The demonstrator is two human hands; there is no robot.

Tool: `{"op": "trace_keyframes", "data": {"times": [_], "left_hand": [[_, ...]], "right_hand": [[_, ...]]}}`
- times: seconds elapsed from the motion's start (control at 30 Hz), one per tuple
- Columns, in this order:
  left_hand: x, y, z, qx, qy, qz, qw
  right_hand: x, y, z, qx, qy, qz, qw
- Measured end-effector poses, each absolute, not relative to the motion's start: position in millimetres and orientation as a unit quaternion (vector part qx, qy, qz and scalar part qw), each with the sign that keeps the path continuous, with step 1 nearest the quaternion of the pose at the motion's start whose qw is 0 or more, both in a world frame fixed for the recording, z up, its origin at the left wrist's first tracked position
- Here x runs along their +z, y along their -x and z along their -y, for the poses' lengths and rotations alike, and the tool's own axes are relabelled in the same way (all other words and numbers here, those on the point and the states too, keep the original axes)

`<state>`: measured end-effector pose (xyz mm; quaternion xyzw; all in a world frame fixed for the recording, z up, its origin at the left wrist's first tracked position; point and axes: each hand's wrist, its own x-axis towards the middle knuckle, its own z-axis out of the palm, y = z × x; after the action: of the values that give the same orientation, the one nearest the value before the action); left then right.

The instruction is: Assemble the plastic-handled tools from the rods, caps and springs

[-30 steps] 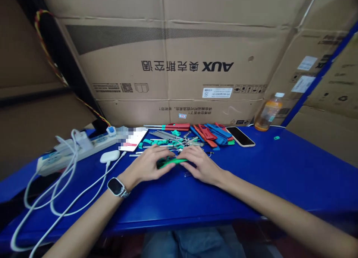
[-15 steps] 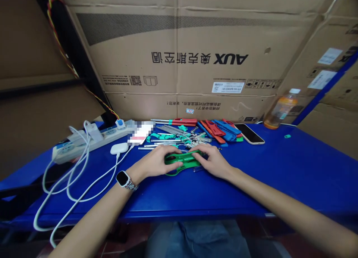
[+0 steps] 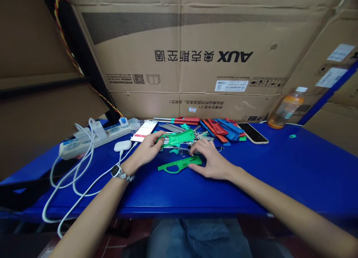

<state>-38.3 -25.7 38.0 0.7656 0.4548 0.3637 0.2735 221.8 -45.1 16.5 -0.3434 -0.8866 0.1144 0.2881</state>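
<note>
My left hand [image 3: 145, 150] grips a green plastic holder [image 3: 176, 139] with metal rods in it and holds it a little above the blue table [image 3: 279, 176]. A second green plastic piece [image 3: 179, 164] with a loop handle lies flat on the table. My right hand [image 3: 210, 160] rests on the right end of this flat piece, fingers curled down on it. Behind both hands lies a heap of loose metal rods and small green parts [image 3: 184, 129].
Red and blue plastic holders [image 3: 220, 129] are piled at the back. A dark phone [image 3: 252, 133] lies right of them, another phone [image 3: 144, 130] left. An orange bottle [image 3: 286, 108], a power strip [image 3: 92, 136] with white cables and a white charger case [image 3: 122, 145] are nearby. Cardboard boxes [image 3: 195, 56] wall the back.
The green piece the hands held together has come apart: my left hand lifted one half up and back, and the other half stays on the table under my right hand.
</note>
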Motion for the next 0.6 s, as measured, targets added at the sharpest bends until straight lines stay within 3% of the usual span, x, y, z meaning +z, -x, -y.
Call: {"op": "trace_keyframes", "data": {"times": [0.1,0.23,0.3,0.47,0.53,0.6], "left_hand": [[39.7,38.8,27.1,0.357,-0.755,-0.465,0.294],[41.9,38.3,30.9,0.352,-0.735,-0.48,0.325],[41.4,37.7,32.0,0.341,-0.739,-0.484,0.322],[35.0,32.4,31.1,0.318,-0.781,-0.443,0.305],[32.9,28.5,29.9,0.313,-0.796,-0.425,0.297],[33.5,23.9,27.9,0.305,-0.809,-0.418,0.281]], "right_hand": [[19.0,-215.7,44.6,0.125,0.316,0.914,0.221],[17.3,-212.1,41.8,0.147,0.319,0.914,0.202],[17.0,-214.7,42.0,0.157,0.317,0.906,0.231],[24.4,-225.6,40.0,0.115,0.363,0.828,0.411],[29.3,-227.7,37.1,0.108,0.356,0.829,0.417],[33.5,-227.8,33.5,0.123,0.33,0.861,0.367]]}}
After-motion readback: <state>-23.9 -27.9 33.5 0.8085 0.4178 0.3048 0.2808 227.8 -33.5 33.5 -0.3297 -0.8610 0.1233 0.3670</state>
